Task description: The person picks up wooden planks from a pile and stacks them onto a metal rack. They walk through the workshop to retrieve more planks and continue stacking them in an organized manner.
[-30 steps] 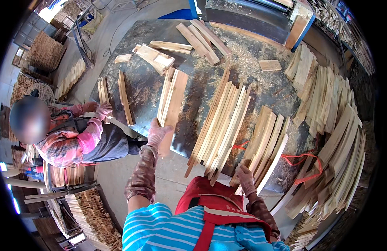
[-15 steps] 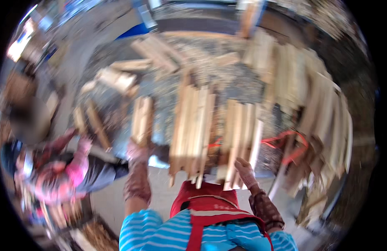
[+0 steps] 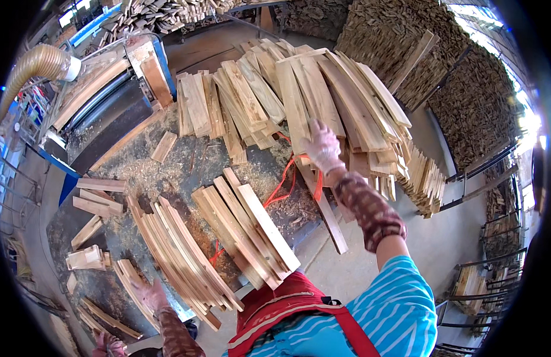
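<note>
My right hand [image 3: 323, 146], in a pale pinkish glove, reaches forward onto a large pile of wooden boards [image 3: 293, 101]. Its fingers are stretched out over a board's near end, not wrapped round it. Down at the left, my left hand [image 3: 150, 294], gloved too, rests beside a small bundle of wood strips [image 3: 130, 279] with its fingers apart. Two larger groups lie between my hands: curved strips [image 3: 180, 256] and straight strips [image 3: 246, 226], the latter reaching the red apron [image 3: 281, 297] I wear. An orange-red strap [image 3: 281, 184] lies near my right hand.
Sawdust and offcuts [image 3: 97, 202] cover parts of the dark worktable [image 3: 228, 154]. A machine with a roller [image 3: 103, 98] and a ribbed hose [image 3: 34, 68] stands at the far left. Another person's gloved hand [image 3: 109, 344] shows at lower left. Tall wood stacks [image 3: 478, 113] rise at right.
The view has swung to the right. My right hand has left the straight strips by the apron and reached out to the board pile; my left hand stays by the small bundle.
</note>
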### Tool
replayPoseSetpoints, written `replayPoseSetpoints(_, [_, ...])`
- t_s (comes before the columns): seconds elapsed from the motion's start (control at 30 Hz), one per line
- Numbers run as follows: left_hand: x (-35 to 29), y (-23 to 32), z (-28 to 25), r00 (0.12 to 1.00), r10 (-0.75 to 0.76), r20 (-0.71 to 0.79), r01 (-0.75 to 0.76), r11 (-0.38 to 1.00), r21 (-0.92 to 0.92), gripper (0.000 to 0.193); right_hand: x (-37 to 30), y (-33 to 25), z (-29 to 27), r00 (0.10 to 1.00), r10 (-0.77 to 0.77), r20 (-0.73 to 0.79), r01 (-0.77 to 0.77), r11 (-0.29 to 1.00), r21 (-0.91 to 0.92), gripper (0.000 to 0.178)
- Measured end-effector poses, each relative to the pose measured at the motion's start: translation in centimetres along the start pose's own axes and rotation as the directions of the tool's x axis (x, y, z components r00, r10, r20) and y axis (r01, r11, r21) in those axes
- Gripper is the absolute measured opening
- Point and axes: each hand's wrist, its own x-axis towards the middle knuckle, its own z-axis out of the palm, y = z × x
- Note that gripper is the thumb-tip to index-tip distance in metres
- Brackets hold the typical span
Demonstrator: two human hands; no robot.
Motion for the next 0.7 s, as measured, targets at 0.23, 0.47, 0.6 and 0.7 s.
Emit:
replayPoseSetpoints(0.23, [-2.9,12.6,2.3,0.895,0.438,-0.088,-0.434,0.805,-0.404,0.11,8.6,7.1,3.5,0.973,0.224,-0.053,-0.23,0.932,-0.279,0.11])
replayPoseSetpoints(0.47, [-8.0,18.5,8.0,0.862,0.498,0.096,-0.351,0.722,-0.597,0.109,12.9,8.4,1.2,0.962,0.248,0.116,-0.227,0.959,-0.17,0.066])
replayPoseSetpoints(0.6, [-11.3,22.3,9.8,0.75,0.62,0.228,-0.037,0.384,-0.923,0.094,15.7,11.6,2.8,0.979,0.158,0.128,-0.12,0.957,-0.264,0.052])
replayPoseSetpoints(0.7, [-13.1,25.1,5.9,0.643,0.667,0.375,-0.435,0.722,-0.539,0.091,12.9,10.4,2.3,0.978,0.183,0.105,-0.138,0.93,-0.34,0.074])
